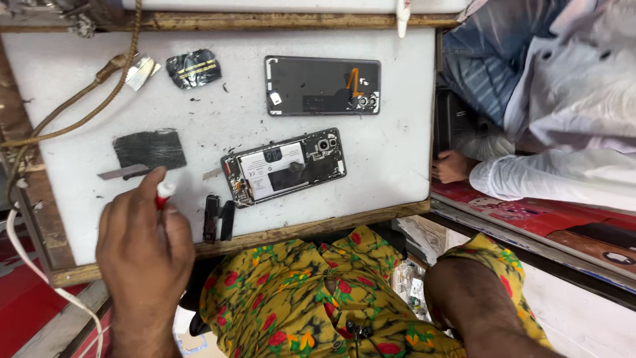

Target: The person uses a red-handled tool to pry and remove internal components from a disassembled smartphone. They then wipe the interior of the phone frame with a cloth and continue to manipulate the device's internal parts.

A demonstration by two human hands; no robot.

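The left hand [142,245] is curling shut around a red-and-white tool [163,193], its tip poking up past the fingers, just left of the opened phone [285,170]. Two black strips [218,219] are lying below the phone by the board's [391,146] wooden front edge. White board is showing bare right of the phone. The back cover [322,85] is sitting above it. The right hand is lying out of view.

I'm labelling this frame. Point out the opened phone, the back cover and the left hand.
opened phone [285,169]: head view, on its battery.
back cover [318,85]: head view, on its middle.
left hand [142,242]: head view, on its back.
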